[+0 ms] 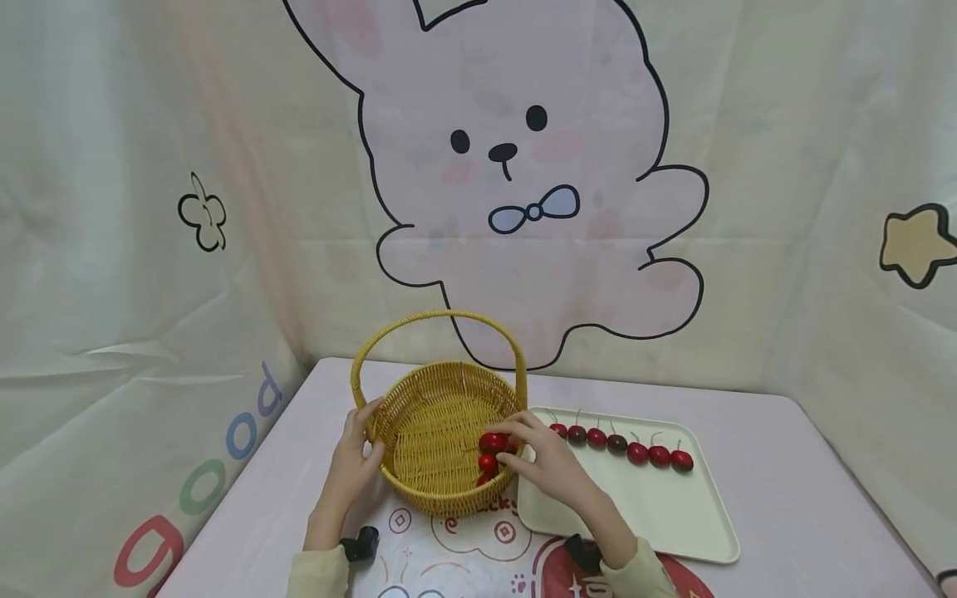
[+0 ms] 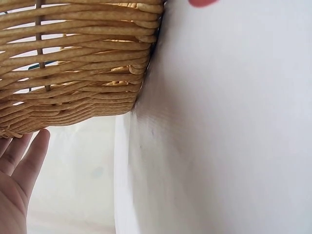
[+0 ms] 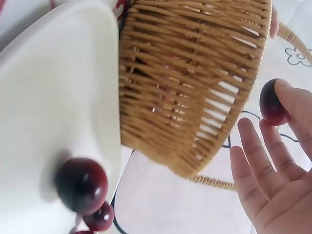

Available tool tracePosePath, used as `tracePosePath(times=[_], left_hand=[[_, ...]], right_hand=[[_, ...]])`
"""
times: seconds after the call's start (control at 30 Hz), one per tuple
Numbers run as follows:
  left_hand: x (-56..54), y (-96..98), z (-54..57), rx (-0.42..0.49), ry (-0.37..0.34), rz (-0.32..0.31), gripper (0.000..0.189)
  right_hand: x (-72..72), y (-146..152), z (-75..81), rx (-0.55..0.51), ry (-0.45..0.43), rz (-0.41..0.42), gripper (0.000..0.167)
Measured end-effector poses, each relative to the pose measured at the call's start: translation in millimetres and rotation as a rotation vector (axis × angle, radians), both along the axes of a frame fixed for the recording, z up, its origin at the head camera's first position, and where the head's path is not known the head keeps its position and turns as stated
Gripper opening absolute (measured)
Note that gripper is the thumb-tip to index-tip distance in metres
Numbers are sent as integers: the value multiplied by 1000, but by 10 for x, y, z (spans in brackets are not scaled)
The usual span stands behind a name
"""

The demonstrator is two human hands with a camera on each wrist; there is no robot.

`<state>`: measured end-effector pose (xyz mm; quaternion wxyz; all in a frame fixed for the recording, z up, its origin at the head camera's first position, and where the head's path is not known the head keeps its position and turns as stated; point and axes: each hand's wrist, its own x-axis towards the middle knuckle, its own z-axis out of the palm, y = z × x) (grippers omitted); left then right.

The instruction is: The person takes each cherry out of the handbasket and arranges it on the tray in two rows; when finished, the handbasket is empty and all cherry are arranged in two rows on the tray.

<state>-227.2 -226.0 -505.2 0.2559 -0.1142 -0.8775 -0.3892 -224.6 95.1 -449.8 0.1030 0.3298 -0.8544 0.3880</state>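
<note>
A round yellow wicker basket with a tall arched handle stands in the middle of the table. My left hand holds its left rim; in the left wrist view, fingers touch the woven edge. Over the basket's right rim reaches my right hand. Between thumb and fingertips it pinches a dark red cherry, seen clearly in the right wrist view. Several red cherries lie inside the basket on its right side, partly hidden by the right hand.
Right of the basket, close to it, lies a cream rectangular tray. A row of several stemmed cherries runs along its far side. Printed curtains enclose the table's back and sides.
</note>
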Motion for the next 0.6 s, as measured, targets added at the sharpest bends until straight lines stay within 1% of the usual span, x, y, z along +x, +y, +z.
tracePosePath(times=[0.23,0.33,0.53,0.6], left_hand=[[-4,6,2,6,3,10,70],[-10,8,-1,4,6,10,69],[-18,3,-9,10,2,10,70],[-18,3,-8,12,5,7,69]], right_hand=[[26,182,-23,57,80,-72,36],[28,268,-39,77,80,-96,36],[47,423,-43,87,40,-114,36],[55,472,-52,102,37,-131,36]])
